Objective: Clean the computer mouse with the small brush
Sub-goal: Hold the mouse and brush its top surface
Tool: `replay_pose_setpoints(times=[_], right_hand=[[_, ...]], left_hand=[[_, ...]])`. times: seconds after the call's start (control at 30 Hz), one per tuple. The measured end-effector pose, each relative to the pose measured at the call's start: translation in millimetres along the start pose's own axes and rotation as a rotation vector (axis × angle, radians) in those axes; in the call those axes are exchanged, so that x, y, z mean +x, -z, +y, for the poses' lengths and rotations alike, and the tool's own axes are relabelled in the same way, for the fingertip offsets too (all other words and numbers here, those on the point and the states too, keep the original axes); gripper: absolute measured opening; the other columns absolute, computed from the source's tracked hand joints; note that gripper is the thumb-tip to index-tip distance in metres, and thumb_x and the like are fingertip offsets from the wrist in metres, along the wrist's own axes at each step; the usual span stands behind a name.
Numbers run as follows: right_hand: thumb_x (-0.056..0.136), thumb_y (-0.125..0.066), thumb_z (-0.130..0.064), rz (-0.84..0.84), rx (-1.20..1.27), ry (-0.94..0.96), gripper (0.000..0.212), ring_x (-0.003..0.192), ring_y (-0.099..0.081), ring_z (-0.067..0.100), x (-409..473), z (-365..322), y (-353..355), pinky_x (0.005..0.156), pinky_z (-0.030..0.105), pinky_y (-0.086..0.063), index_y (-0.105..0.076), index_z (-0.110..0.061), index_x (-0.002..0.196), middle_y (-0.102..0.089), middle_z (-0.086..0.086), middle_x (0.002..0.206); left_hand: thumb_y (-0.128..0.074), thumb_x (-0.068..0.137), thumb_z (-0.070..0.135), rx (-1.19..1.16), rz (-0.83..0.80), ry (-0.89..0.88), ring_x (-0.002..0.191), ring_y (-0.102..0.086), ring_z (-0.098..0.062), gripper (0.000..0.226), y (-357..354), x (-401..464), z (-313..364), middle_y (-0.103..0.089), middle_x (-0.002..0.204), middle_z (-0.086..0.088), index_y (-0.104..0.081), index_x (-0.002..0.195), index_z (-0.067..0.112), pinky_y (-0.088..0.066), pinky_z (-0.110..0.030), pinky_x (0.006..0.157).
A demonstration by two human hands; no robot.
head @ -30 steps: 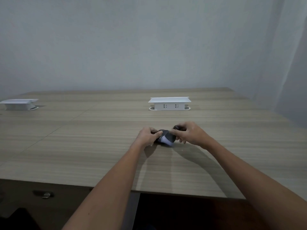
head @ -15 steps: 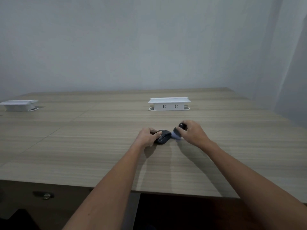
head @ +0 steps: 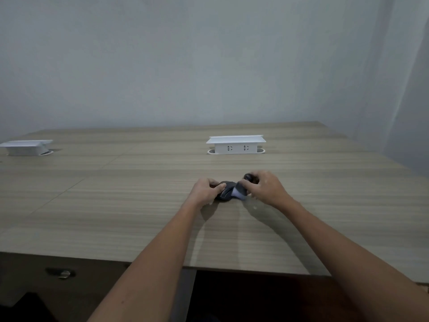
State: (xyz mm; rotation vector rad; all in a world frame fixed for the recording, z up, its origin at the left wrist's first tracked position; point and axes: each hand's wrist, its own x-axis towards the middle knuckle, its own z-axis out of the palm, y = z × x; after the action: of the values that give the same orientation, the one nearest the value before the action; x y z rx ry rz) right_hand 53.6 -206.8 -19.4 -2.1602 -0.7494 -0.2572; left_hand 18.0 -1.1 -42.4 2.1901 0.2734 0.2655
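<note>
Head view, read from left to right. At the far left edge of the wooden table [head: 116, 205] stands a white pop-up socket box [head: 26, 147], partly cut off by the frame; below the table's near edge a dark metal handle [head: 60, 273] shows on the cabinet front. Near the table's middle, the left hand [head: 205, 191] rests on the surface with fingers and thumb curled around the left side of the dark computer mouse [head: 224, 194], which lies flat on the table between the two hands. Touching the mouse's right end are the pale bristles of the small brush [head: 240, 191], whose dark rounded handle end projects above the right hand [head: 267, 188]. That hand's fingers are closed around the brush handle, with the knuckles turned toward the camera. Well behind both hands, a second white socket box [head: 235, 145] with two outlets facing the camera stands raised from its slot. Both forearms are bare and reach in from the bottom edge.
</note>
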Motion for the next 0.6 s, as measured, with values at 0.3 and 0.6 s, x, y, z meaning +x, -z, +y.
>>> replay_pose_setpoints(times=[0.3, 0.6], right_hand=[[0.087, -0.066, -0.024, -0.004, -0.056, 0.025, 0.023, 0.058, -0.064, 0.022, 1, -5, 0, 0.057, 0.034, -0.05, -0.07, -0.004, 0.077, -0.069, 0.008, 0.064], [0.087, -0.066, -0.024, 0.028, 0.033, -0.034, 0.023, 0.056, -0.061, 0.015, -2, -3, 1, 0.056, 0.032, -0.05, -0.071, -0.004, 0.076, -0.071, 0.01, 0.066]], left_hand=[[-0.065, 0.092, 0.036, -0.026, -0.005, 0.0, 0.055, -0.053, -0.018, 0.028, 1, 2, -1, -0.075, 0.087, -0.01, -0.075, 0.105, 0.012, -0.042, -0.024, 0.052], [-0.064, 0.093, 0.032, -0.023, 0.011, -0.018, 0.047, -0.045, -0.014, 0.029, 1, -3, 2, -0.066, 0.075, -0.005, -0.074, 0.109, 0.01, -0.032, -0.014, 0.035]])
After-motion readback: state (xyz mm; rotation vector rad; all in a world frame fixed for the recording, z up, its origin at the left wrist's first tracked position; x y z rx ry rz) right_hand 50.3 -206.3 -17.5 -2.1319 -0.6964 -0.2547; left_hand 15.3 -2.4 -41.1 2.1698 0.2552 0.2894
